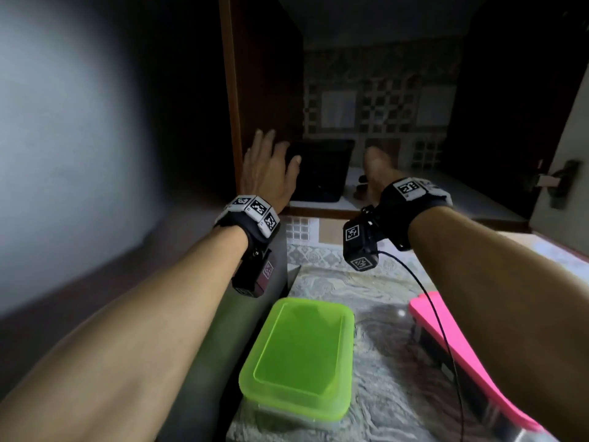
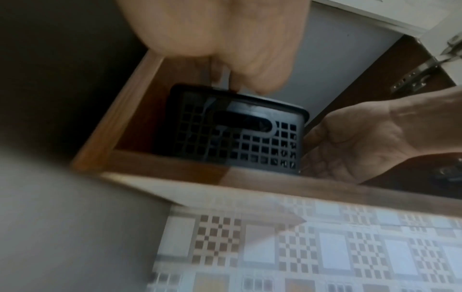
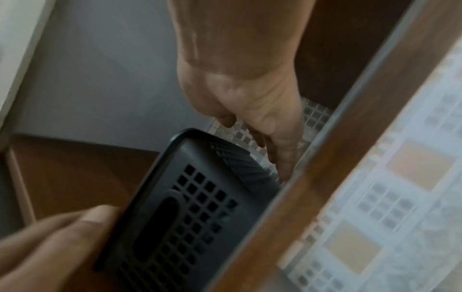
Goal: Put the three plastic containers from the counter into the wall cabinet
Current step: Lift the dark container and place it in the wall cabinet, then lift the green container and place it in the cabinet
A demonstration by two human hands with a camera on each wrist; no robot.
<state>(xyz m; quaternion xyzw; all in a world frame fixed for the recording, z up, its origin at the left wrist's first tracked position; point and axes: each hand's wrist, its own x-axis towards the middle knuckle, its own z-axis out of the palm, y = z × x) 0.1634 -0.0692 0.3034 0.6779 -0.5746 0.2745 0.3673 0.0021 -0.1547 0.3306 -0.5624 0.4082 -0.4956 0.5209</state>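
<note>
A black lattice basket point(image 1: 318, 170) point(image 2: 237, 134) point(image 3: 200, 207) stands on the wall cabinet's shelf point(image 1: 414, 199), close to the left side panel. My left hand point(image 1: 271, 164) point(image 2: 250, 69) is up at its left top rim, fingers straight and spread, with the fingertips point(image 3: 75, 223) touching the rim. My right hand point(image 1: 377, 167) point(image 2: 350, 142) point(image 3: 250, 98) lies flat along the basket's right side, palm toward it and fingers straight. A clear container with a green lid point(image 1: 299, 355) and another with a pink lid point(image 1: 462, 352) sit on the counter below.
The cabinet's brown left panel point(image 1: 264, 74) stands just beside the basket. The open door with a metal latch point(image 1: 564, 180) hangs at the right. To the right of the basket the shelf shows bare white. A patterned tile wall point(image 2: 325, 256) runs below the cabinet's wooden front edge point(image 2: 250, 177).
</note>
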